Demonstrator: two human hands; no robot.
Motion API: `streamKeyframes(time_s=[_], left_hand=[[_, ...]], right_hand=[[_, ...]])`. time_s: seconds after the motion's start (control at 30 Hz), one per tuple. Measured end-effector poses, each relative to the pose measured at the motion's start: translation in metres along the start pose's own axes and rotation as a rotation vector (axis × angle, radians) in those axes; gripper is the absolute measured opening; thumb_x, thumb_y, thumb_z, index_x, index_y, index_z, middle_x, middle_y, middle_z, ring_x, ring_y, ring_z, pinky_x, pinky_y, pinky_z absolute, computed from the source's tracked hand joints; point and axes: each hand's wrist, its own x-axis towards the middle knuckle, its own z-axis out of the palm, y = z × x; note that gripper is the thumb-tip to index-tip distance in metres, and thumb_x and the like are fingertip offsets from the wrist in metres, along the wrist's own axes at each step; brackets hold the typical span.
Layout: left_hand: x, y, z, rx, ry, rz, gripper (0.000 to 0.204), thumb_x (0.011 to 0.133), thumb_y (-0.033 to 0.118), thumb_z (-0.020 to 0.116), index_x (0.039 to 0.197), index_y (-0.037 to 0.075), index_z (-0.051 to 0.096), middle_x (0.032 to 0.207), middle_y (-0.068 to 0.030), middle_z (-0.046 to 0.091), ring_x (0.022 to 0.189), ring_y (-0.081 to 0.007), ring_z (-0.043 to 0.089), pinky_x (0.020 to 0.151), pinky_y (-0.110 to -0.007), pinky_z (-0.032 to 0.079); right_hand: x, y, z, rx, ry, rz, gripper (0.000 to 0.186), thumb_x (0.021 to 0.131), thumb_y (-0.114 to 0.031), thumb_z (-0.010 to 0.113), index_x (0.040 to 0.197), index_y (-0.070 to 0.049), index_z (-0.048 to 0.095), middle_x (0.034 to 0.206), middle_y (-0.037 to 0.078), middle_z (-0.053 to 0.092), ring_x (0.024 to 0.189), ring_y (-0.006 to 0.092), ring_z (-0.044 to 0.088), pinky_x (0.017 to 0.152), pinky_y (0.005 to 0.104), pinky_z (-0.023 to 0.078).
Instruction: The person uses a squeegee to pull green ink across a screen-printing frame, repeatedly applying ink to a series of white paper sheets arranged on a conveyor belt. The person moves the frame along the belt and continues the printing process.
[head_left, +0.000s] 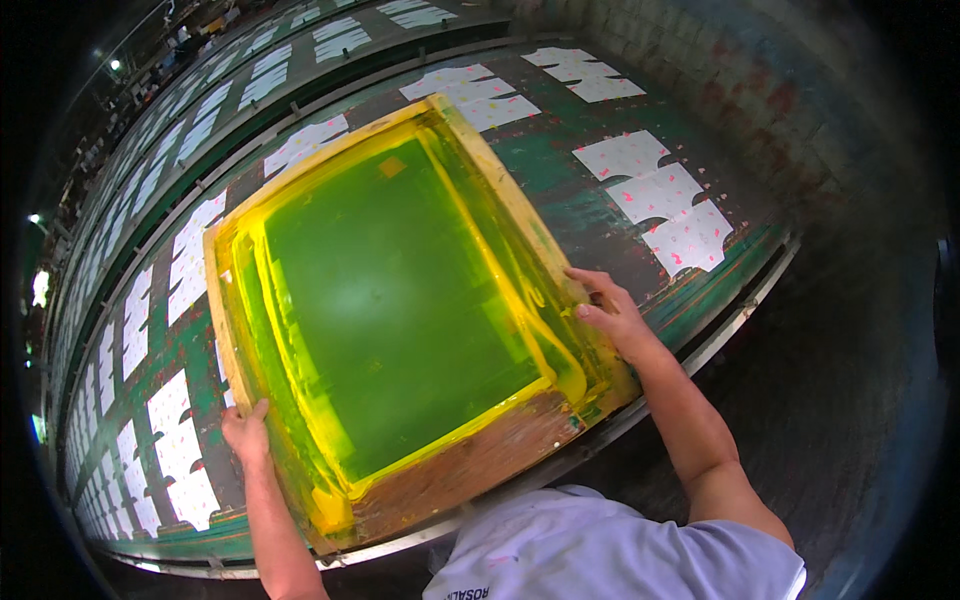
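A large wooden-framed printing screen (390,300) lies over the near part of a long table, tilted in view. Its mesh looks green in the middle, and bright yellow ink (510,300) streaks the inside along the sides and near edge. My left hand (247,432) is closed on the frame's left side, close to the near corner. On the right side, my right hand (612,312) grips the frame edge with thumb and fingers. Whatever lies under the screen is mostly hidden.
White cut cloth pieces (665,195) with small coloured prints lie in rows on the stained green table (560,205). A metal rail (745,305) runs along the near edge. Parallel tables (300,85) with more pieces stand to the left and beyond. A stained wall (720,80) rises at the far right.
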Motion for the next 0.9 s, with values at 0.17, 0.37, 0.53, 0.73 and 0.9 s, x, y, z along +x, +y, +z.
streamKeyframes(time_s=[0.17, 0.37, 0.53, 0.73, 0.9], left_hand=[[-0.042, 0.07, 0.051, 0.17, -0.013, -0.028, 0.029, 0.085, 0.01, 0.092, 0.104, -0.006, 0.076, 0.099, -0.0149, 0.081, 0.086, -0.0214, 0.073, 0.082, -0.037, 0.058], [-0.086, 0.122, 0.095, -0.041, -0.011, -0.014, 0.025, 0.086, 0.008, 0.091, 0.097, -0.004, 0.071, 0.091, -0.0114, 0.077, 0.08, -0.0219, 0.069, 0.079, -0.039, 0.056], [-0.102, 0.141, 0.111, -0.051, -0.053, -0.059, 0.026, 0.087, 0.009, 0.09, 0.101, -0.005, 0.074, 0.094, -0.0105, 0.077, 0.082, -0.018, 0.067, 0.077, -0.035, 0.054], [-0.104, 0.14, 0.111, 0.031, -0.06, -0.062, 0.027, 0.088, 0.011, 0.09, 0.103, -0.005, 0.074, 0.093, -0.0105, 0.077, 0.082, -0.0173, 0.068, 0.077, -0.035, 0.055], [-0.096, 0.123, 0.121, 0.044, -0.073, -0.088, 0.028, 0.086, 0.014, 0.09, 0.096, -0.005, 0.072, 0.089, -0.0127, 0.078, 0.079, -0.0185, 0.069, 0.076, -0.038, 0.056]], right_hand=[[0.001, 0.013, -0.079, 0.151, 0.09, -0.039, 0.067, 0.098, -0.027, 0.079, 0.158, -0.004, 0.063, 0.149, 0.007, 0.061, 0.129, 0.0198, 0.061, 0.114, 0.036, 0.047], [0.003, 0.034, -0.142, 0.231, 0.077, 0.037, 0.074, 0.095, -0.036, 0.077, 0.159, -0.002, 0.061, 0.147, 0.008, 0.064, 0.129, 0.0195, 0.061, 0.113, 0.0358, 0.047], [0.005, 0.043, -0.167, 0.293, 0.056, 0.013, 0.076, 0.096, -0.037, 0.076, 0.16, 0.001, 0.059, 0.15, 0.01, 0.062, 0.134, 0.0207, 0.059, 0.117, 0.0366, 0.045], [0.003, 0.037, -0.171, 0.237, 0.018, -0.018, 0.078, 0.097, -0.034, 0.077, 0.163, 0.002, 0.054, 0.157, 0.015, 0.06, 0.142, 0.0256, 0.059, 0.123, 0.0409, 0.043], [-0.022, 0.006, -0.139, -0.76, 0.13, -0.274, 0.07, 0.09, -0.013, 0.086, 0.156, -0.012, 0.064, 0.155, 0.019, 0.063, 0.142, 0.0376, 0.061, 0.123, 0.0471, 0.047]])
